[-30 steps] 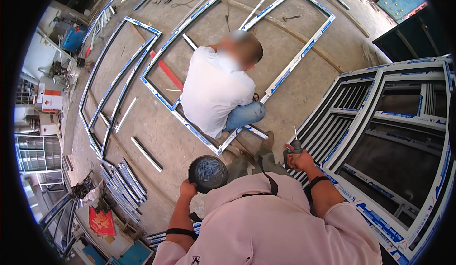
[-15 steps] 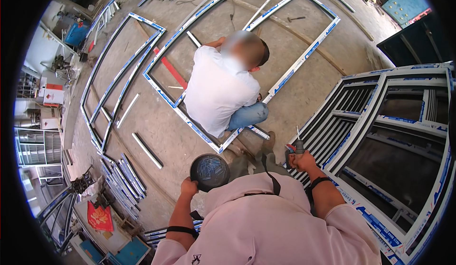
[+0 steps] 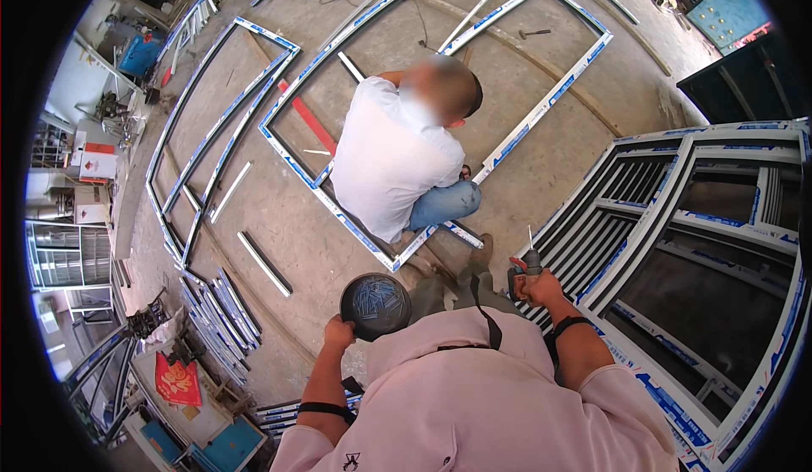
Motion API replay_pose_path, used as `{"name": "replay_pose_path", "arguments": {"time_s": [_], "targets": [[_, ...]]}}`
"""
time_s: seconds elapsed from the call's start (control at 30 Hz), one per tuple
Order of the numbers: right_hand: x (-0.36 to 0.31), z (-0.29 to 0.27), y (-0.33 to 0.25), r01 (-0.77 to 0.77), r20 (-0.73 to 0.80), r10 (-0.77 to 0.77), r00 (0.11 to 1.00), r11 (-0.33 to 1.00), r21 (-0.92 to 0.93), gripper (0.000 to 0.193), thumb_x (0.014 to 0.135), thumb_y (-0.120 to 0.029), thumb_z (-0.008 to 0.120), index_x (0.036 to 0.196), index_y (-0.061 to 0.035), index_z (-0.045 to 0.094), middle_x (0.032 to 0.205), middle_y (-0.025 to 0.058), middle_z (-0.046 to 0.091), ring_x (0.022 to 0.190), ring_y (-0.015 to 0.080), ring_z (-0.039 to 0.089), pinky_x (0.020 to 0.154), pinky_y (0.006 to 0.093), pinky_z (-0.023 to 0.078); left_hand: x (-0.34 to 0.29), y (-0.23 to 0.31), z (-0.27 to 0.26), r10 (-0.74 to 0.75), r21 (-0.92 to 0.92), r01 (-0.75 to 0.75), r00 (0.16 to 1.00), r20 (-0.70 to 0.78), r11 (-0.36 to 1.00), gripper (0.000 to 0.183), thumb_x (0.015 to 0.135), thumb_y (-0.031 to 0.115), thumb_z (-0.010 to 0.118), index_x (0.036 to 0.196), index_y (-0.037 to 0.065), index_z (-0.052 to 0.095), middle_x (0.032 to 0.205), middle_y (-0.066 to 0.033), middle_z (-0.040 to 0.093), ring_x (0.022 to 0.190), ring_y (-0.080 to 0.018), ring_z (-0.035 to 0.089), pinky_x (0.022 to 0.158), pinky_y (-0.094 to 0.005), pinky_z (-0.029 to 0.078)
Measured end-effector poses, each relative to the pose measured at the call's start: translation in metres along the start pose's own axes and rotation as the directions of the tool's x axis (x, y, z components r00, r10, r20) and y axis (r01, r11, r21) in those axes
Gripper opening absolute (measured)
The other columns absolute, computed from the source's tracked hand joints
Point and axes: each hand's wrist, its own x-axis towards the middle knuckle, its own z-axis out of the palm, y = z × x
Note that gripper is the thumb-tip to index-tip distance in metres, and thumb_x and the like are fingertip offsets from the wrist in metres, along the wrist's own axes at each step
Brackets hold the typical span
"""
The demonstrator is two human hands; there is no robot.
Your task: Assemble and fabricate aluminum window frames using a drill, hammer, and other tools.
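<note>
My left hand (image 3: 339,332) is closed on the rim of a round black bowl (image 3: 348,310), held level in front of my waist. Inside the bowl lie many long, thin screws (image 3: 378,297). In my right hand (image 3: 541,288) is a cordless drill (image 3: 528,265) with red and dark parts, its thin bit pointing away from me. A co-worker in a white shirt (image 3: 393,159) squats just ahead, inside the near end of a large window frame (image 3: 541,108) with blue-and-white film. The co-worker's hands are mostly hidden.
Stacked barred frames (image 3: 643,218) stand close on my right. Another narrow frame (image 3: 222,167) lies on the floor at the left, near loose profile strips (image 3: 220,311). A red bar (image 3: 306,117) and a hammer (image 3: 534,33) lie within the large frame. A workbench (image 3: 190,417) stands lower left.
The whole view has shifted very slightly. Both hands keep hold of the bowl and the drill, and the co-worker remains squatting in the same spot.
</note>
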Motion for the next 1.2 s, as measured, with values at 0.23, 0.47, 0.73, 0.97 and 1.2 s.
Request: {"name": "replay_pose_path", "arguments": {"time_s": [0.23,0.47,0.73,0.97,1.2], "targets": [[0.0,-0.006,-0.006,0.012,0.05,-0.009,0.999,0.998,-0.067,0.071,0.058,-0.039,0.078,0.105,0.0074,0.052,0.099,0.0256,0.065,0.096,0.0367,0.065,0.081,0.0381,0.053,-0.001,0.001,0.0,-0.008,-0.083,0.009,1.0,0.014,0.996,0.022,0.077,0.006,0.06,0.096,-0.006,0.062,0.07,-0.016,0.065,0.05,-0.0232,0.063,0.046,-0.0342,0.051],[-0.005,-0.01,-0.012,-0.007,0.021,0.008,1.0,0.999,-0.044,0.069,0.061,-0.039,0.077,0.105,0.008,0.052,0.1,0.0258,0.065,0.096,0.037,0.065,0.081,0.0386,0.053,0.003,0.002,0.0,0.004,-0.011,-0.004,1.0,0.016,1.0,0.023,0.076,0.007,0.06,0.095,-0.006,0.062,0.07,-0.0156,0.065,0.05,-0.0238,0.063,0.046,-0.0341,0.051],[0.004,-0.001,-0.001,0.006,0.017,-0.005,1.0,0.999,-0.034,0.071,0.059,-0.039,0.077,0.104,0.0096,0.051,0.098,0.0256,0.065,0.094,0.0363,0.066,0.081,0.0382,0.053,-0.002,0.005,0.0,-0.01,-0.002,0.01,1.0,0.015,1.0,0.024,0.077,0.016,0.06,0.09,-0.004,0.061,0.071,-0.0214,0.067,0.055,-0.0283,0.068,0.058,-0.0377,0.055],[-0.004,-0.01,-0.011,-0.013,0.009,0.013,1.0,1.0,-0.013,0.067,0.057,-0.03,0.077,0.105,0.0075,0.05,0.1,0.0256,0.065,0.097,0.0371,0.065,0.083,0.0385,0.053,0.005,-0.003,0.004,0.021,0.051,-0.021,1.0,-0.003,0.998,0.027,0.076,0.017,0.061,0.091,-0.005,0.061,0.073,-0.0216,0.067,0.06,-0.0298,0.068,0.062,-0.0388,0.055],[0.005,-0.006,0.003,-0.005,0.05,0.008,0.999,0.998,-0.059,0.068,0.056,-0.03,0.077,0.107,0.0071,0.05,0.101,0.0243,0.066,0.097,0.0345,0.066,0.083,0.0373,0.053,-0.001,0.016,0.003,0.006,0.051,-0.006,1.0,0.007,0.999,0.027,0.076,0.018,0.061,0.091,-0.005,0.061,0.073,-0.0222,0.067,0.063,-0.0318,0.069,0.063,-0.0395,0.055]]}}
